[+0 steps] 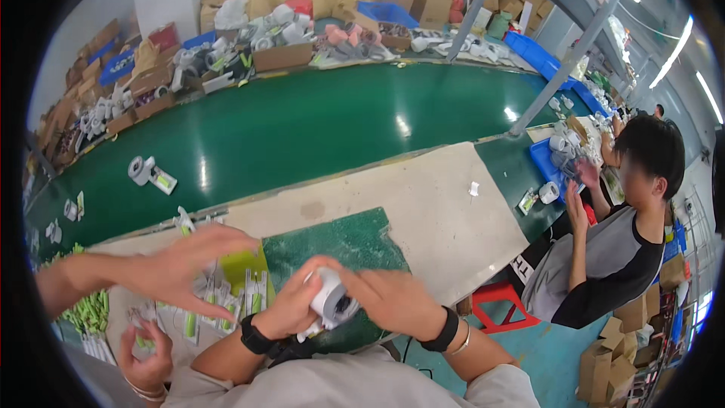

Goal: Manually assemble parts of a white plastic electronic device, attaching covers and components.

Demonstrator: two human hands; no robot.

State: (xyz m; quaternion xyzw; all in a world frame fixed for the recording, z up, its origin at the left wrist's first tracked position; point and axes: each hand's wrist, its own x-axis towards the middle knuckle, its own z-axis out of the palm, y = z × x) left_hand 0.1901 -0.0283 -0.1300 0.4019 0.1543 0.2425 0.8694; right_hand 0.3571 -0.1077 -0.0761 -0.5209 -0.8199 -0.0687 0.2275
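A white round-headed device [328, 296] with a dark, hollow-looking front is held above the green mat [362, 230] in front of me. My left hand [291, 306] is closed around its left side. The fingers of my right hand [389, 298] press on its upper right side, slightly smeared by motion. Several white strip-like parts with green pieces [253, 295] lie beside my left hand, partly over a yellow-green sheet [245, 268]. Another person's hand [189, 264] reaches over these parts from the left, and a second hand [147, 355] of that person is below it.
A green conveyor belt [302, 128] runs behind the beige worktop [445, 189], carrying several white devices [151, 174]. Green pieces [87, 310] are heaped at the left. On the right, a person [604, 249] works near a blue tray [547, 162] and a red stool [502, 306].
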